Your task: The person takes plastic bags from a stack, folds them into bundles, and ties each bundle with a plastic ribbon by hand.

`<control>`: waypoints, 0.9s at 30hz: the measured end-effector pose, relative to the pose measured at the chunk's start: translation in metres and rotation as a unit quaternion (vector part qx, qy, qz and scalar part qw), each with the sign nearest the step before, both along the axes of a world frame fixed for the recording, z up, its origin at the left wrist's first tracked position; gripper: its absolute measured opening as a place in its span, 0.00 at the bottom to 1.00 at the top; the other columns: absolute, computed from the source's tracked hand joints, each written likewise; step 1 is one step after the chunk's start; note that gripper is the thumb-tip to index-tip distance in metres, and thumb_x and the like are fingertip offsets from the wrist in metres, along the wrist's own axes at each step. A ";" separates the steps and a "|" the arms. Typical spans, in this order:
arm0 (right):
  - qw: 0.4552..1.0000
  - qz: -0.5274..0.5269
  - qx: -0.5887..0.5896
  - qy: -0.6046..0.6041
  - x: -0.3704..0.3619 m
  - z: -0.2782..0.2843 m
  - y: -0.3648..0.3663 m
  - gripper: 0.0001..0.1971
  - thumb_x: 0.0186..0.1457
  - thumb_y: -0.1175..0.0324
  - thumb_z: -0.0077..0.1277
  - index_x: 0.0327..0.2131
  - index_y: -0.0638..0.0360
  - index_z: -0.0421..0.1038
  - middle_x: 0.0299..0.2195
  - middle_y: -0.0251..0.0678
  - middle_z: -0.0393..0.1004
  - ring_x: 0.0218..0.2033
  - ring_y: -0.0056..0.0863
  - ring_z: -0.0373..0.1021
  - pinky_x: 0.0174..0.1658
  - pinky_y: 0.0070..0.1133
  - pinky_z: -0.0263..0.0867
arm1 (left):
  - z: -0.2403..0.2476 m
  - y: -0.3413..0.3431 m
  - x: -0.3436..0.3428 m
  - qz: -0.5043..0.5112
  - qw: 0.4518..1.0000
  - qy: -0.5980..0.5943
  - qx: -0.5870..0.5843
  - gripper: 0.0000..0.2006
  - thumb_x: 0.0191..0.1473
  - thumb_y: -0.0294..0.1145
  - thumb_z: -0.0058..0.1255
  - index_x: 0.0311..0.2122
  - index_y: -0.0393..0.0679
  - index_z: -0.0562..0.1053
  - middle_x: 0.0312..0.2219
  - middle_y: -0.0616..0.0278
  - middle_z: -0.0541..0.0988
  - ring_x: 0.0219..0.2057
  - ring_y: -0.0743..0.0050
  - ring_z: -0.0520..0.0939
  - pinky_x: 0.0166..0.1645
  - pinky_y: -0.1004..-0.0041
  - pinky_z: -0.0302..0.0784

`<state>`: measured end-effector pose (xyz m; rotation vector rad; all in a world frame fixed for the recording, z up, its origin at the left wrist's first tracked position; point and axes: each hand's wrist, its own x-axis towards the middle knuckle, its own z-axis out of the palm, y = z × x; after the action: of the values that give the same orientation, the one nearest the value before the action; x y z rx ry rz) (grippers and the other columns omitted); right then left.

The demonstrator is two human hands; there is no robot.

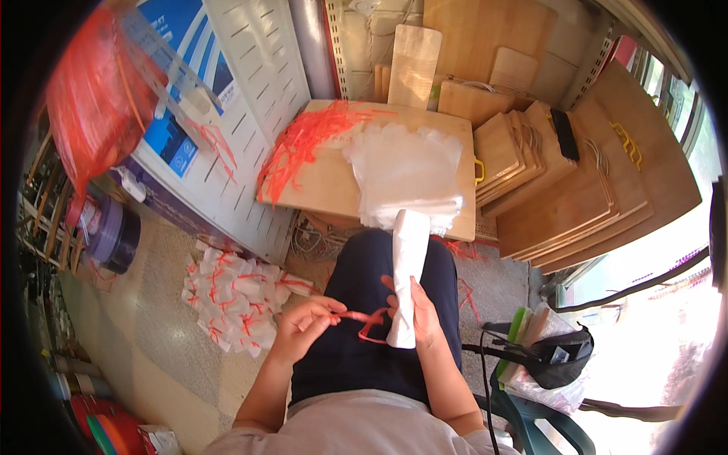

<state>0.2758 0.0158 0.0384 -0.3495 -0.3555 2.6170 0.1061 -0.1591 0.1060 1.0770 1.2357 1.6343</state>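
Note:
My right hand [426,317] is wrapped round a rolled white bundle [409,254], thin sheet or bag material, held upright above my lap. Between the pinched fingers of my left hand [303,324] is one end of a red plastic strip [373,331], which runs across to the lower part of the roll. How far it goes round the roll is hidden. Ahead of my knees, a stack of thin white sheets [409,171] lies on a wooden board [326,186]. A heap of loose red strips [299,144] covers the board's left side.
On the floor at left lies a pile of white bundles tied with red strips [235,299]. Wooden boards [553,205] lean at the right. A white slotted panel [258,83] and a red plastic bag [98,98] stand left. A green chair [531,421] with a black bag [565,356] is beside me.

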 end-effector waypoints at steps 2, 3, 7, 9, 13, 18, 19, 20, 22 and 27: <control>0.998 0.007 0.044 -0.049 0.017 -0.006 -0.007 0.17 0.62 0.58 0.42 0.46 0.62 0.64 0.37 0.41 0.73 0.26 0.24 0.69 0.37 0.28 0.72 | 0.000 -0.005 0.006 0.045 0.999 -0.003 -0.008 0.03 0.57 0.21 0.44 0.34 0.37 0.71 0.43 0.51 0.73 0.42 0.67 0.76 0.47 0.70 0.73; 0.999 -0.016 0.019 -0.049 0.026 -0.009 -0.015 0.16 0.62 0.58 0.42 0.45 0.62 0.65 0.34 0.39 0.73 0.26 0.24 0.70 0.45 0.34 0.68 | -0.004 -0.009 0.009 0.070 0.997 -0.007 -0.010 0.03 0.57 0.21 0.44 0.34 0.36 0.71 0.42 0.51 0.74 0.43 0.66 0.76 0.47 0.69 0.73; 0.998 -0.048 -0.038 -0.028 0.058 -0.019 -0.028 0.14 0.61 0.58 0.43 0.40 0.59 0.68 0.27 0.35 0.72 0.26 0.26 0.70 0.60 0.48 0.52 | -0.011 -0.021 0.013 0.115 0.991 -0.058 -0.041 0.05 0.58 0.24 0.43 0.34 0.38 0.72 0.41 0.54 0.74 0.43 0.66 0.77 0.47 0.69 0.74; 0.998 -0.038 -0.045 -0.025 0.066 -0.021 -0.034 0.14 0.61 0.58 0.44 0.40 0.58 0.68 0.29 0.35 0.73 0.28 0.26 0.70 0.55 0.42 0.62 | -0.011 -0.023 0.019 0.107 0.991 -0.076 -0.035 0.05 0.58 0.24 0.43 0.34 0.38 0.72 0.41 0.54 0.74 0.43 0.66 0.77 0.47 0.69 0.74; 0.998 -0.011 -0.041 -0.040 0.050 -0.042 -0.035 0.15 0.62 0.58 0.42 0.40 0.60 0.68 0.31 0.37 0.74 0.30 0.28 0.71 0.42 0.28 0.70 | -0.011 -0.025 0.030 -0.001 0.997 -0.070 -0.041 0.04 0.57 0.23 0.46 0.34 0.37 0.73 0.42 0.55 0.74 0.43 0.67 0.77 0.48 0.71 0.72; 0.982 -0.044 -0.150 0.103 0.019 -0.010 -0.019 0.14 0.63 0.60 0.39 0.34 0.62 0.67 0.23 0.34 0.68 0.24 0.22 0.67 0.58 0.29 0.60 | -0.009 -0.023 0.028 -0.089 0.973 0.214 -0.015 0.11 0.50 0.25 0.56 0.40 0.39 0.73 0.43 0.56 0.74 0.45 0.70 0.75 0.51 0.71 0.68; 0.979 -0.055 -0.158 0.114 0.017 0.001 -0.018 0.13 0.64 0.62 0.37 0.40 0.61 0.67 0.24 0.35 0.67 0.23 0.22 0.66 0.54 0.28 0.63 | -0.011 -0.017 0.033 -0.084 0.973 0.215 -0.014 0.11 0.50 0.25 0.56 0.40 0.39 0.73 0.43 0.56 0.74 0.45 0.70 0.75 0.51 0.71 0.68; 0.980 -0.050 -0.156 0.114 0.015 0.012 -0.019 0.13 0.64 0.62 0.37 0.40 0.61 0.67 0.24 0.35 0.67 0.23 0.22 0.66 0.54 0.28 0.63 | -0.011 -0.006 0.041 -0.037 0.994 0.100 -0.012 0.16 0.50 0.26 0.56 0.45 0.40 0.69 0.41 0.57 0.75 0.44 0.71 0.76 0.50 0.72 0.68; 0.981 -0.054 -0.139 0.126 0.012 0.026 -0.021 0.14 0.65 0.64 0.35 0.47 0.58 0.66 0.25 0.35 0.67 0.22 0.22 0.65 0.48 0.25 0.65 | -0.016 0.010 0.047 0.013 1.000 -0.016 -0.006 0.21 0.51 0.27 0.56 0.50 0.41 0.65 0.38 0.58 0.76 0.42 0.72 0.76 0.50 0.73 0.68; 0.949 -0.080 -0.194 0.236 0.021 0.023 -0.006 0.21 0.60 0.68 0.42 0.57 0.55 0.61 0.25 0.31 0.63 0.24 0.19 0.62 0.42 0.23 0.62 | -0.024 0.019 0.034 -0.245 0.958 0.043 -0.143 0.22 0.52 0.32 0.57 0.52 0.43 0.67 0.25 0.68 0.75 0.27 0.81 0.75 0.36 0.78 0.69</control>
<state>0.2970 0.0096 0.0614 0.1278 0.3388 2.4924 0.1401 -0.1397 0.0823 1.1630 1.1058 1.0112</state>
